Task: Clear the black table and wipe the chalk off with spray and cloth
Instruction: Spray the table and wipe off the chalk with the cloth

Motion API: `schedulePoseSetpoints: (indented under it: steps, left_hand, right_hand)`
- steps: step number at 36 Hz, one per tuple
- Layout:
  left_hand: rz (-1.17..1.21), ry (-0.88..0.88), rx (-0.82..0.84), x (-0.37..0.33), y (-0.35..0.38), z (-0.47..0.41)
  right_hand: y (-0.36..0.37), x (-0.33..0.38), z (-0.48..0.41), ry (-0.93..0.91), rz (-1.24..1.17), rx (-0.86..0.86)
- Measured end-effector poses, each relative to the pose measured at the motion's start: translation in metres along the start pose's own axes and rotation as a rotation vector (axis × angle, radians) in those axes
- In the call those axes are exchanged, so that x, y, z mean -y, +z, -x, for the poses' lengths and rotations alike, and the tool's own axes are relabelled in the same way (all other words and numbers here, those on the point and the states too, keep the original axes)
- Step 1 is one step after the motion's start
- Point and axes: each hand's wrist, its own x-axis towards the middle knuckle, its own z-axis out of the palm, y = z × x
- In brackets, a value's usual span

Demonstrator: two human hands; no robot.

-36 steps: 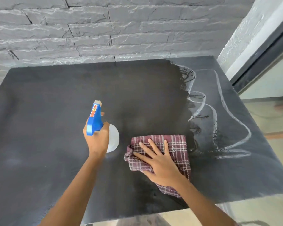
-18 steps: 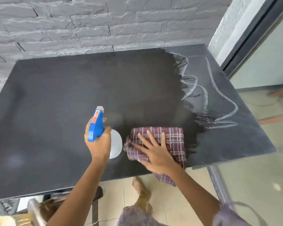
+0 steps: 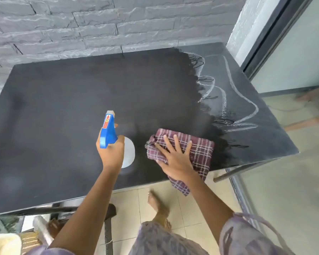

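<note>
cloth (image 3: 201, 150) under flat right hand (image 3: 175, 159), left hand (image 3: 110, 153) gripping spray bottle (image 3: 107, 131)

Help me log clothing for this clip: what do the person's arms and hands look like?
Left hand and right hand are bare: no gloves, rings or watch visible. Forearms are uncovered; a loose, purplish patterned sleeve covers the right upper arm.

black table (image 3: 63, 107), top dull and dark across left and middle. white chalk lines (image 3: 241, 126) on the right part. plaid cloth (image 3: 201, 150) lies near the front edge, one corner hanging over it.
</note>
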Motion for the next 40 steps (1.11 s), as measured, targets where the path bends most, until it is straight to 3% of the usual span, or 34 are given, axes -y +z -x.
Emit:
schedulePoseSetpoints:
  steps: [3,6,8,13,17,23,27,29,36,40]
  left_hand:
    - [-0.017,0.006,0.010,0.000,-0.001,-0.001]
    - [-0.029,0.030,0.033,-0.002,-0.002,-0.001]
    - [-0.025,0.038,0.044,-0.001,-0.002,-0.002]
    - [-0.013,0.035,0.054,0.002,-0.002,-0.003]
    - [-0.014,0.049,0.054,0.003,-0.001,-0.003]
    - [-0.043,0.016,0.044,0.001,-0.003,-0.002]
    - [-0.038,0.009,0.051,-0.001,-0.002,0.000]
    - [-0.025,0.020,0.054,0.000,-0.002,0.001]
    - [-0.031,0.029,0.047,0.000,0.000,0.000]
    - [-0.045,0.014,0.049,0.006,-0.004,-0.002]
  right_hand:
    - [0.012,0.032,0.025,-0.250,0.028,0.026]
    - [0.018,0.018,0.061,-0.316,-0.008,0.020]
    - [0.020,-0.011,0.082,-0.235,-0.038,-0.008]
    - [0.005,-0.083,0.074,0.211,-0.130,-0.028]
    - [-0.007,-0.063,0.017,0.329,-0.111,0.000]
    - [0.007,0.039,0.007,-0.107,-0.011,0.017]
    - [0.020,0.033,0.045,-0.262,-0.022,-0.015]
    - [0.023,0.004,0.061,-0.206,-0.048,-0.033]
    - [-0.006,-0.088,0.019,0.356,-0.191,-0.006]
    - [-0.012,-0.053,-0.015,0.311,-0.159,0.017]
